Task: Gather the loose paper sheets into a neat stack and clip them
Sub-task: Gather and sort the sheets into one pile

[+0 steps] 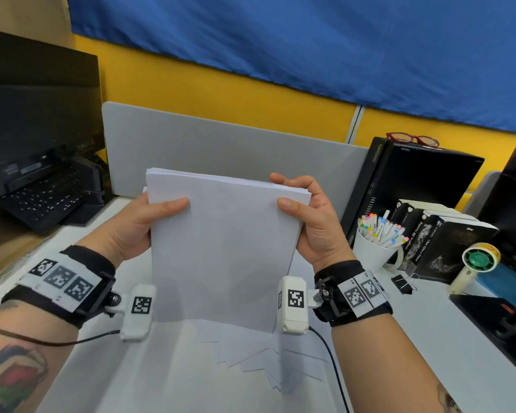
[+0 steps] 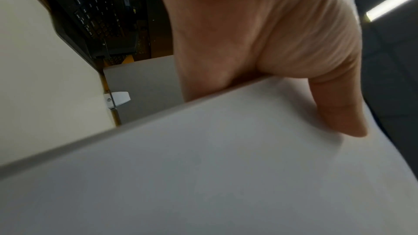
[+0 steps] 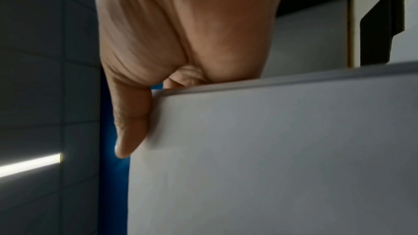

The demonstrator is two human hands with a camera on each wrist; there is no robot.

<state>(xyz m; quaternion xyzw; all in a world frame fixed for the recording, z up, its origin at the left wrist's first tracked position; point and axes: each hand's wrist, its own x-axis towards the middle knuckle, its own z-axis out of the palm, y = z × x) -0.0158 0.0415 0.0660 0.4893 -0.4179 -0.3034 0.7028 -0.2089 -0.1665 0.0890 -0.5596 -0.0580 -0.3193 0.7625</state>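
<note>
The left hand (image 1: 137, 225) and right hand (image 1: 313, 222) grip the paper stack (image 1: 224, 248) at its sides (thumbs in front), upright on the surface (image 1: 414, 338), over scattered sheets (image 1: 268, 365).

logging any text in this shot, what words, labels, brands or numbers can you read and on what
No text reads for certain.
Black computer case: pale vertical lettering on its edge, too blurred.
Black books: white spine lettering, too small.
Keyboard: key marks, unreadable.
Wrist bands: black and white square code tags, no words.
Paper stack: blank.
</note>
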